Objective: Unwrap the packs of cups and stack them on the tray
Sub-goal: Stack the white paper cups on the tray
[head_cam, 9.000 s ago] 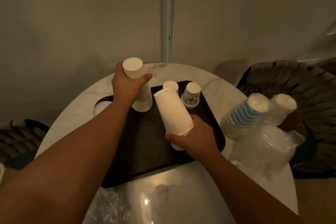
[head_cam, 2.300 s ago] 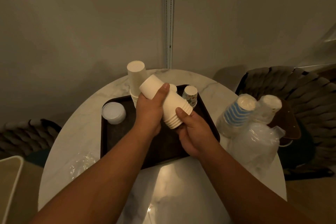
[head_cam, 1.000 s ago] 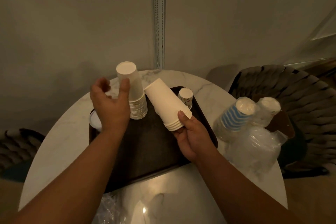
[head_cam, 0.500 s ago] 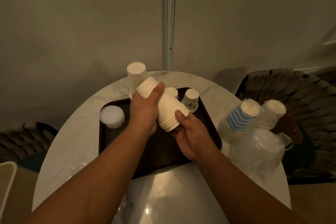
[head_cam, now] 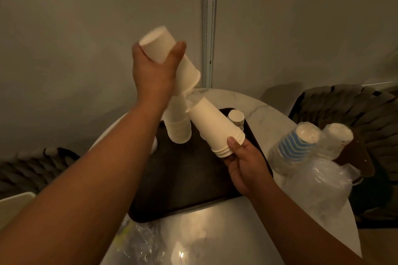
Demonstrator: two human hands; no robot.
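Note:
My left hand [head_cam: 154, 69] grips a white paper cup [head_cam: 170, 54], raised high above the dark tray [head_cam: 187, 178]. My right hand [head_cam: 245, 163] holds the rim end of a short stack of white cups [head_cam: 215, 125], tilted up toward the left. The lifted cup has just come off the stack's upper end and looks blurred. An upside-down stack of white cups [head_cam: 178, 127] stands on the tray's far part, partly behind my left arm. A small patterned cup [head_cam: 236, 117] sits at the tray's far right.
Wrapped packs of cups, one blue-striped [head_cam: 295, 146] and one white [head_cam: 336, 137], lie right of the tray with crumpled clear plastic [head_cam: 318, 185]. More loose plastic wrap [head_cam: 137, 243] lies at the round marble table's [head_cam: 215, 232] near edge. Woven chairs [head_cam: 353, 109] stand on both sides.
My left hand has pulled a cup off the top of the stack and lifted it up and to the left. My right hand keeps the remaining stack over the tray.

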